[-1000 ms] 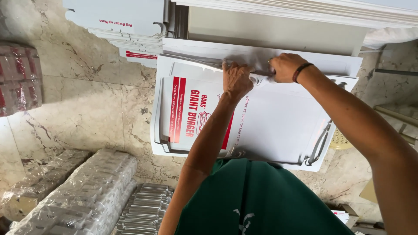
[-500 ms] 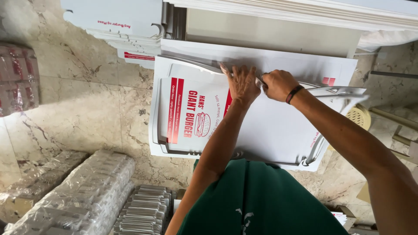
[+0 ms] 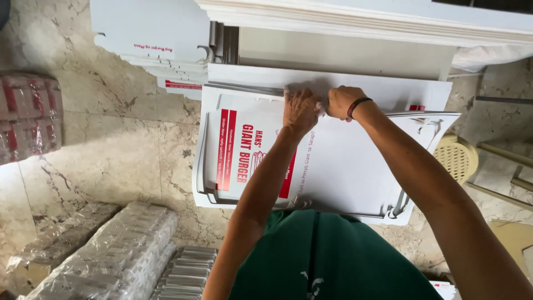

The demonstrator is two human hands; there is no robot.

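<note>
Both hands shifted left — gripping carton sheet (image 3: 344, 166).

Cardboard sheets (image 3: 344, 166) stacked centre; both hands on their far edge; wrapped bundles (image 3: 111, 250) left; stool (image 3: 458, 158) right.

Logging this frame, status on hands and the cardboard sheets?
Left hand and right hand both pressed on far edge of top printed sheet. Stack flat on marble floor. Nothing obstructing.
</note>
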